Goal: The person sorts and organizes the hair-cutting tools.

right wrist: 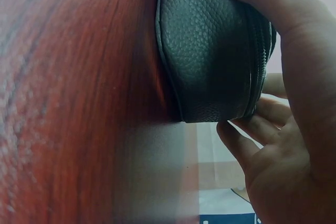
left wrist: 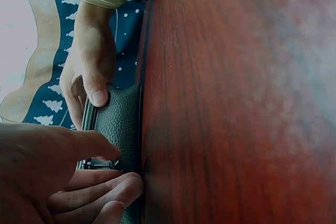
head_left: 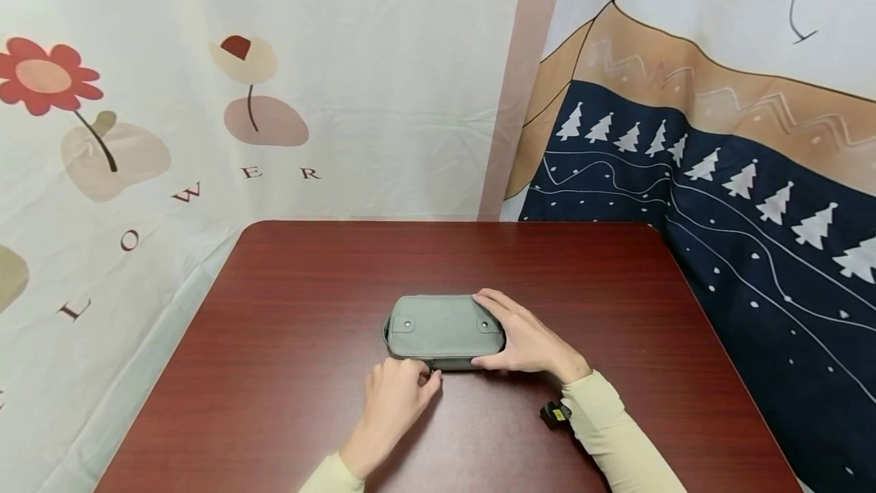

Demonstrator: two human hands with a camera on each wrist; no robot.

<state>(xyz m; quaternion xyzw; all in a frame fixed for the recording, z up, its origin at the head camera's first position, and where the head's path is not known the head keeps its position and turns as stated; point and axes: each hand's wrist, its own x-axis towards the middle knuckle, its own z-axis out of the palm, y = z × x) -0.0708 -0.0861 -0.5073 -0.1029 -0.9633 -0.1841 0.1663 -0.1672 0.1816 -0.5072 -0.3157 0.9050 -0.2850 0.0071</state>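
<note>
A grey-green zippered pouch of pebbled leather lies flat on the table, with two snap studs on its top and a loop at its left end. My right hand grips the pouch's right end, thumb on the near side and fingers round the far side. At the near long side, my left hand pinches the zipper pull between thumb and fingers. In the right wrist view the zipper runs along the pouch's upper edge, closed where it shows.
The dark red wooden table has rounded far corners. Behind it hangs a white curtain with flower prints, and a navy tree-patterned cloth hangs at the right. A small black device is on the right wrist.
</note>
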